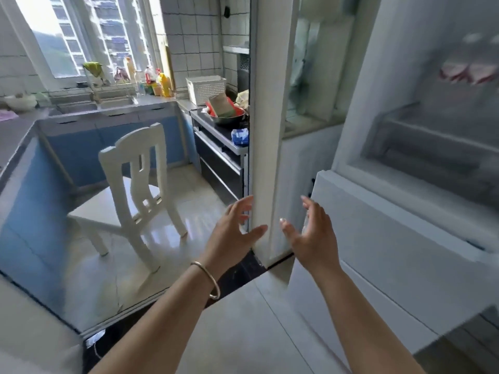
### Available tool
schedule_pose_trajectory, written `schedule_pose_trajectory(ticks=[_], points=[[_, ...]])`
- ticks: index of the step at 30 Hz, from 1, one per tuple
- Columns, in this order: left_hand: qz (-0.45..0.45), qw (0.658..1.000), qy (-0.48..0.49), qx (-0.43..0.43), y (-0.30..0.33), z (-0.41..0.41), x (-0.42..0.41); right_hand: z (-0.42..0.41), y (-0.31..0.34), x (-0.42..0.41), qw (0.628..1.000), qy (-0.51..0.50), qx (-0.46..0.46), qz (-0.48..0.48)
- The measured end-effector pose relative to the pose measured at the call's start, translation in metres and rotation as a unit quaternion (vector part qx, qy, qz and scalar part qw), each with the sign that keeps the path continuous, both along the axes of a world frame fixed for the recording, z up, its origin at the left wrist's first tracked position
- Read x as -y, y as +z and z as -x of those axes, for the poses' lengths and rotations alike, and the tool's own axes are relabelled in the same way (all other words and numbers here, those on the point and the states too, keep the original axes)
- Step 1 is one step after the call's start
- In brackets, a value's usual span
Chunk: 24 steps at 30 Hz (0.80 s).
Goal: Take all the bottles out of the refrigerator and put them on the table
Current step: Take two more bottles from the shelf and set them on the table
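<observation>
Both bare forearms are reaching forward from the bottom edge of the view, the left one wearing a thin gold bangle (208,279) at the wrist. Left hand (236,233) is spreading its fingers wide, palm turned inward, and is holding nothing; its fingertips are lying at the edge of the tall white refrigerator door (266,130), though contact cannot be judged. Right hand (310,233) is mirroring it just beside, fingers straight and relaxed, palm facing the left hand, also holding nothing. The door is standing open, seen nearly edge-on, with its inner shelf showing blurred pale shapes. The open white refrigerator compartment (432,117) is occupying the right side of the view, blurred; a clear drawer (421,141) and pink-and-white packages (469,71) on an upper shelf are showing, but no bottle can be made out inside. Below it a white lower door (391,252) is appearing closed. To the left, 1 white wooden chair (137,190) is standing on the glossy tiled floor (189,201). Behind it, a grey tabletop over blue cabinets (108,136) is carrying a steel sink (97,103), and several yellow and red bottles (159,82) are standing near the window (89,31). A white perforated basket (206,89) is sitting beside the tiled wall.
</observation>
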<state>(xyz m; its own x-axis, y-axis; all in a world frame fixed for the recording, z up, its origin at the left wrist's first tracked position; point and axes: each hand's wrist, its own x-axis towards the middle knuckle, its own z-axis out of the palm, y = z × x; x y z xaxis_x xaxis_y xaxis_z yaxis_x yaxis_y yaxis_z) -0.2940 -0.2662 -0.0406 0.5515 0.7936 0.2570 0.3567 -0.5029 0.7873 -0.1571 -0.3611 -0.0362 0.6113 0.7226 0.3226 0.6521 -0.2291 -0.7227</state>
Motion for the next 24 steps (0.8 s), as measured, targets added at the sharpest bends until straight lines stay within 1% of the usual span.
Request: schedule_pose_trajectory(ticks=[3, 6, 11, 15, 19, 21, 24], points=[[0.002, 0.998, -0.063, 0.005, 0.001, -0.069, -0.044, -0.053, -0.001, -0.023, 0.998, -0.060, 0.000, 0.003], [0.001, 0.989, -0.147, 0.003, 0.004, -0.141, -0.078, -0.107, 0.003, -0.040, 0.990, -0.140, -0.008, 0.001], [0.002, 0.959, -0.283, 0.024, 0.029, -0.265, -0.114, -0.183, 0.025, -0.055, 0.964, -0.264, -0.009, -0.027], [0.013, 0.930, -0.364, 0.055, 0.054, -0.354, -0.110, -0.247, 0.050, -0.054, 0.941, -0.334, 0.009, -0.053], [0.031, 0.912, -0.397, 0.099, 0.079, -0.441, -0.103, -0.321, 0.074, -0.057, 0.920, -0.378, 0.033, -0.099], [0.042, 0.912, -0.390, 0.118, 0.094, -0.485, -0.101, -0.360, 0.084, -0.059, 0.919, -0.379, 0.037, -0.096], [0.091, 0.907, -0.382, 0.152, 0.112, -0.547, -0.101, -0.421, 0.098, -0.063, 0.925, -0.365, 0.027, -0.105]])
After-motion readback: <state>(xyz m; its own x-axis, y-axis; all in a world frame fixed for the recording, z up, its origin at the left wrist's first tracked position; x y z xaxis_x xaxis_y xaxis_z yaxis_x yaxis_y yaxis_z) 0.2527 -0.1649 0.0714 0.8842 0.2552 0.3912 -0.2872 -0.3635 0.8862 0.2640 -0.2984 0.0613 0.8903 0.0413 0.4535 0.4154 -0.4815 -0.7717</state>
